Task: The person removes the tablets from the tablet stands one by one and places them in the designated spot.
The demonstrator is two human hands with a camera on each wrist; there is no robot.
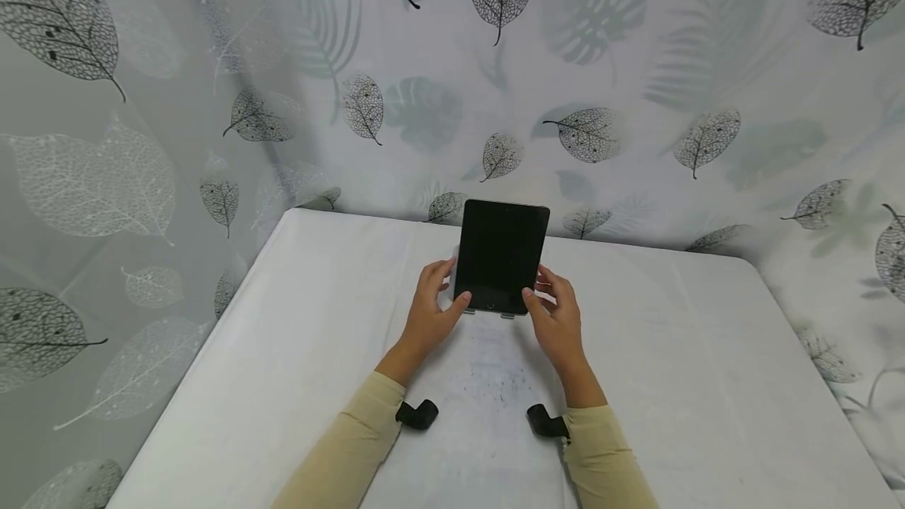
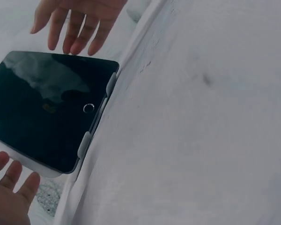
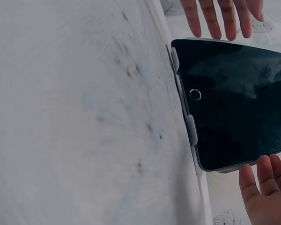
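A dark tablet (image 1: 501, 255) stands upright near the middle of a table (image 1: 707, 383) covered with a white cloth, its bottom edge seated in the two pale lips of a small stand (image 2: 86, 140) that is mostly hidden behind it. The screen is off and only reflects faint shapes; the round home button sits at the lower edge. The left hand (image 1: 431, 306) is at the tablet's lower left corner, thumb lying against the front bezel and fingers reaching loosely behind the edge, relaxed rather than clenched. The right hand (image 1: 555, 313) mirrors it at the lower right corner, thumb touching the front near the bottom and fingers spread beside and behind the side edge; the wrist views show the fingers of both hands extended and slightly apart, with narrow gaps between fingertips and the tablet's rim. Both forearms wear beige sleeves, each with a black camera mount at the wrist. The cloth bears a patch of grey speckled smudges just in front of the tablet. Behind and to the sides hangs a pale backdrop (image 1: 636, 61) printed with skeletal grey leaves, folding around the table's far corners.
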